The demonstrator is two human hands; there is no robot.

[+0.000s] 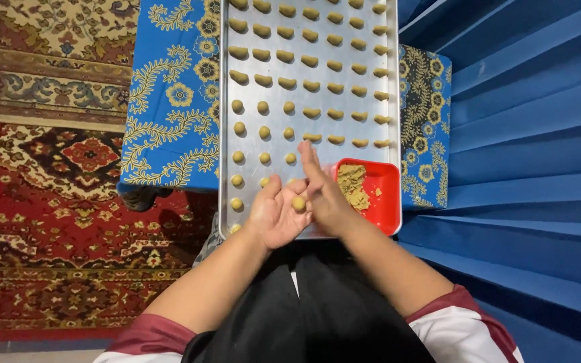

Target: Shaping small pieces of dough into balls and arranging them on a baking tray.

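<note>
Head view, looking down: a small dough ball (298,203) is being rolled between the left hand (276,215), palm up and open, and the flat right hand (326,195). Next it likely joins the rows on the metal tray (390,101) (beside a red dish (388,202)). Blue-patterned table (169,101); red carpet (48,222).

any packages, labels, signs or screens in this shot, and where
No packages, labels, signs or screens are in view.
Nearest to a container: a red square tub of crumbly dough, open and unlabelled, at the near right corner of the metal baking tray.
</note>
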